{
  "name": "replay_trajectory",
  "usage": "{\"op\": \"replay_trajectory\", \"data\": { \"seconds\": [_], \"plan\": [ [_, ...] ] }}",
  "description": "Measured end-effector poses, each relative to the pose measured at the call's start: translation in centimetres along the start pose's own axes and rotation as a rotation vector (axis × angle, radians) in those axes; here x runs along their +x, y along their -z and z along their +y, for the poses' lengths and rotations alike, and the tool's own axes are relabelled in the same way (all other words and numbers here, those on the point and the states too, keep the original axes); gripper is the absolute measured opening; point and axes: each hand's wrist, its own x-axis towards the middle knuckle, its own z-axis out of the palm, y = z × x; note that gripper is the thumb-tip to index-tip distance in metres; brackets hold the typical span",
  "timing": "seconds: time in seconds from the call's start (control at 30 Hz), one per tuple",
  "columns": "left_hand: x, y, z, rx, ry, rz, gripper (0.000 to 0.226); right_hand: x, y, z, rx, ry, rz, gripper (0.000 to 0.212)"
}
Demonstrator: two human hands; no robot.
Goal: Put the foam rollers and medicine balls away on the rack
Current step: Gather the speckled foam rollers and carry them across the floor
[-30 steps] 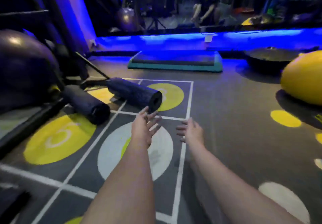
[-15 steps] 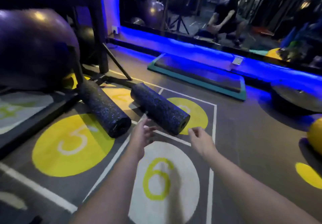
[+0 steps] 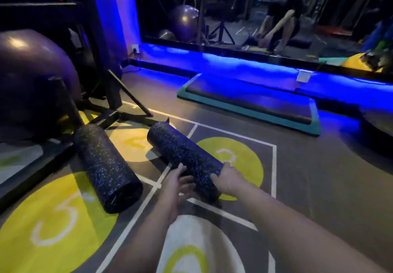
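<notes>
Two black foam rollers with blue specks lie on the floor side by side. The right foam roller (image 3: 180, 151) lies across the yellow circle marked 3. My right hand (image 3: 227, 179) is curled over its near end. My left hand (image 3: 176, 185) touches that roller's left side near the same end, fingers spread. The left foam roller (image 3: 104, 166) lies apart from both hands, its far end at the foot of the black rack (image 3: 102, 64). A large purple ball (image 3: 32, 77) rests in the rack's bottom level at the left.
A teal step platform (image 3: 251, 107) lies on the floor ahead, under a blue light strip. Behind it a wall mirror (image 3: 234, 13) reflects a crouching person and another purple ball. The rack's slanted floor braces (image 3: 129, 96) reach toward the rollers.
Both hands have reached forward and come onto the near end of the right roller; before, they hung open just short of it. The view has moved closer to the rollers.
</notes>
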Motion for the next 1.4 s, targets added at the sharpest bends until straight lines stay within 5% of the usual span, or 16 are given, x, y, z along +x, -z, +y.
{"op": "replay_trajectory", "data": {
  "seconds": [0.23, 0.33, 0.43, 0.53, 0.67, 0.77, 0.87, 1.13, 1.4],
  "plan": [
    [8.4, 1.0, -4.1, 0.103, 0.220, 0.124, 0.043, 10.0, -3.5, 6.4, 0.055, -0.097, -0.040, 0.146],
    [10.2, 0.0, -4.6, 0.095, 0.219, 0.201, 0.046, 11.2, -6.0, 8.5, 0.189, -0.066, -0.105, 0.161],
    [11.9, -1.2, -5.1, 0.125, 0.237, 0.191, 0.049, 11.5, -7.8, 9.1, 0.308, -0.046, -0.014, 0.146],
    [12.6, -1.8, -6.5, 0.079, 0.258, 0.201, 0.062, 12.6, -7.1, 8.4, 0.305, 0.012, 0.176, 0.076],
    [11.3, -1.0, -8.4, 0.089, 0.287, 0.242, 0.078, 12.7, -7.1, 6.5, 0.250, 0.016, -0.104, 0.073],
    [9.7, 0.6, -8.9, 0.097, 0.268, 0.223, 0.083, 10.9, -7.5, 5.0, 0.348, -0.044, -0.340, 0.115],
    [7.1, 1.7, -8.1, 0.032, 0.269, 0.182, 0.093, 8.0, -6.2, 3.5, 0.257, -0.054, -0.463, 0.113],
    [-4.0, -4.6, -5.2, 0.015, 0.132, -0.019, 0.068, -6.9, 1.9, 6.8, 0.487, -0.207, -0.270, 0.130],
    [-22.5, -23.2, -4.3, 0.281, 0.069, -0.576, 0.114, -31.6, 16.0, 18.5, 0.718, -0.481, 0.226, 0.094]
  ]
}}
